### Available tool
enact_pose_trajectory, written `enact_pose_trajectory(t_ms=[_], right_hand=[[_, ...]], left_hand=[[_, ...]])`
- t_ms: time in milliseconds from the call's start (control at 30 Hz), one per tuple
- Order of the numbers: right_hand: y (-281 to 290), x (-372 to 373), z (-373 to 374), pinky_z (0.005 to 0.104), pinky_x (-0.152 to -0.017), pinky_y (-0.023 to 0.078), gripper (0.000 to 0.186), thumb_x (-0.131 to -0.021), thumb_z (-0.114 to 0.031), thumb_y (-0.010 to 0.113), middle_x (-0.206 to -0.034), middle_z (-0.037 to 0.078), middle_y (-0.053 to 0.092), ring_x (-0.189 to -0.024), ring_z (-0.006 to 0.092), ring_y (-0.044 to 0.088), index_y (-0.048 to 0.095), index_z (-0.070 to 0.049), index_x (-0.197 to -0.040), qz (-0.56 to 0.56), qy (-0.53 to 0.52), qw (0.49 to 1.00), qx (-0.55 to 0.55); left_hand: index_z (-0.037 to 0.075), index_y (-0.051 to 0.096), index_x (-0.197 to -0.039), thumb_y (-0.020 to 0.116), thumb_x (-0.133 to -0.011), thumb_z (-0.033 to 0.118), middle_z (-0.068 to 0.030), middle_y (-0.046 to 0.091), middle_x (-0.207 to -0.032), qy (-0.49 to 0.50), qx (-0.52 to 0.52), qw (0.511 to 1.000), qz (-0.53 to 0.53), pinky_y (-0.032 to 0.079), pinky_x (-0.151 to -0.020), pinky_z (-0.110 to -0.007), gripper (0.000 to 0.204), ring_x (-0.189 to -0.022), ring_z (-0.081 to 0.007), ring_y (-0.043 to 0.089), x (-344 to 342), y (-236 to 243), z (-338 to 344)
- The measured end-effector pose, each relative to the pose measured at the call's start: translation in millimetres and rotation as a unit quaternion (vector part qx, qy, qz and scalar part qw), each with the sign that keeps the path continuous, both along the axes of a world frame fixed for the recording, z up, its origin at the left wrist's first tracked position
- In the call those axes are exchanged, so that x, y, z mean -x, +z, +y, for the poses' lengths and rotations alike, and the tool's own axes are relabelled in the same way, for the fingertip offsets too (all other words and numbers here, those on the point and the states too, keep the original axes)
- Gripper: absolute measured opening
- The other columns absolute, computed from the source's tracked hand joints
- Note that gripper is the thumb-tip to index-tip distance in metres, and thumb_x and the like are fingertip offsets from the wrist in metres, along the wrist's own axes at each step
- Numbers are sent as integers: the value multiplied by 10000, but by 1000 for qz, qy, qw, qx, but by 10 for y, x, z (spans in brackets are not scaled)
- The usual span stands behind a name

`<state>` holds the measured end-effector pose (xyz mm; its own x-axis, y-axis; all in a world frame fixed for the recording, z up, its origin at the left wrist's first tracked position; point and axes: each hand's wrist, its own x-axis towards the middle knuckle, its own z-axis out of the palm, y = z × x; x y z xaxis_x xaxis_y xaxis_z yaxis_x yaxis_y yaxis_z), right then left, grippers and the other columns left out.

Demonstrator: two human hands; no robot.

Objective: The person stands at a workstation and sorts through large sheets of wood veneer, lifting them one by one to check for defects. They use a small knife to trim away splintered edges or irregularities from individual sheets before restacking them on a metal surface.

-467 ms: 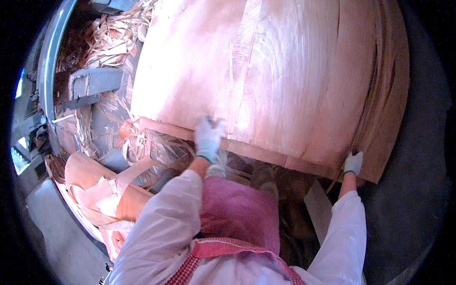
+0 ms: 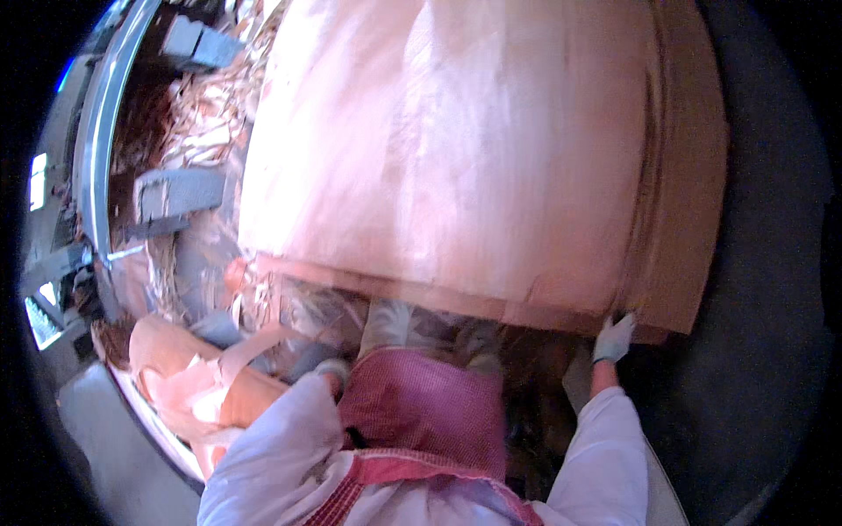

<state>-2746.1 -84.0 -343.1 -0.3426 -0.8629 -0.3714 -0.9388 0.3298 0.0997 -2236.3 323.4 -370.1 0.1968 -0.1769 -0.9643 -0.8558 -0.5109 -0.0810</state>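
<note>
From the head view, a wide stack of thin wooden sheets (image 2: 474, 149) fills most of the picture, pale pink-brown, its near edge running across just above the person's body. The right hand (image 2: 611, 338), in a light glove, is closed on the near right corner of the top sheet, fingers curled over the edge, the white sleeve reaching up to it from below.

The left hand (image 2: 331, 368) is the change. Half a second ago it lay flat on the near edge of the sheets, towards the middle. Now it is drawn back against the body, beside the red checked apron (image 2: 421, 412), well apart from the stack. Only a bit of glove shows at the end of the sleeve, and whether it is spread or closed cannot be told; it seems to hold nothing.

So the sheet is held by one corner only, and the left side of its near edge lies free on the pile. The picture is blurred, which suggests the head is turning.

To the left lie wood scraps and shavings (image 2: 202, 131), a curved metal rail (image 2: 96, 149) and some bent offcuts of sheet (image 2: 189, 377) near the left elbow.
</note>
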Motion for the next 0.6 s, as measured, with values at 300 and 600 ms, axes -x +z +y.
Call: enact_pose_trajectory(t_ms=[300,600], right_hand=[[153,454,82,476,-789,509,433,-884,-335,630,-986,200,661,-911,382,635,576,-18,-1174,-83,-17,996,-29],[462,1292,178,476,-760,495,385,-904,-371,610,-989,223,639,-907,384,612,616,-41,-1101,-85,-110,986,94]], left_hand=[[77,431,-1377,559,-853,310,-223,362,-1463,-116,387,911,-81,219,-1127,-493,588,-1370,-350,323,1253,619,-2792],[116,313,-1465,548,-839,250,-240,267,-1515,-126,256,957,-62,255,-1112,-507,682,-1384,-379,300,1450,134,-3063]])
